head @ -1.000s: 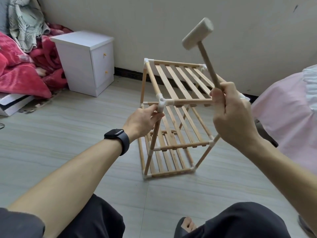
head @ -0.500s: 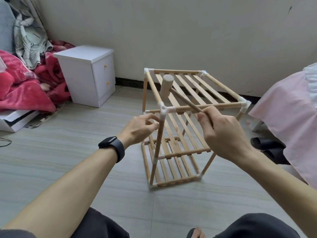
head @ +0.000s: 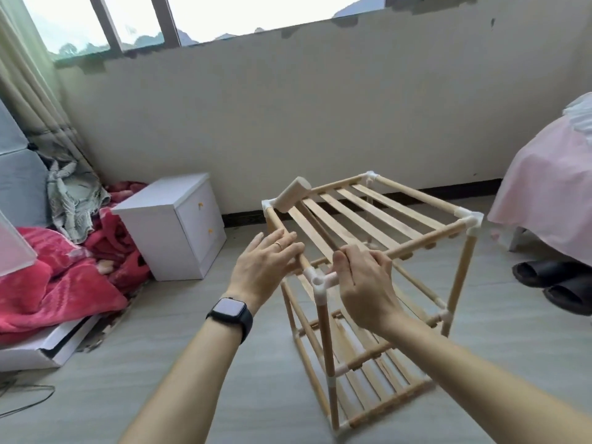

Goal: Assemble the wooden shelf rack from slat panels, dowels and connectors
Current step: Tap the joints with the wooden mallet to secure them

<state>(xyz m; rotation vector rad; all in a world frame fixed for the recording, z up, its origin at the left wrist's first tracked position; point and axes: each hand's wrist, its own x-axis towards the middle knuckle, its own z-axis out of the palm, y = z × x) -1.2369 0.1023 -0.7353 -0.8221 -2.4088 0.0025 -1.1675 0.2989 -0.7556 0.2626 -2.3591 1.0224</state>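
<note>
Left hand [head: 266, 267]: fingers nearly straight, resting on the top left dowel [head: 274, 223];
Right hand [head: 362, 283]: curled round the mallet [head: 293, 198] handle, perhaps touching the front rail;
Mallet head: over the far left corner;
Rack [head: 368, 216]: upright on the floor [head: 224, 363], near a white cabinet [head: 192, 232]

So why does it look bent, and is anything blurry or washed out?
Head view: the wide lens bows the wall; the windows are blown out white; the rack has smeared bottom slats; the right hand gripping the mallet looks sharper.
</note>
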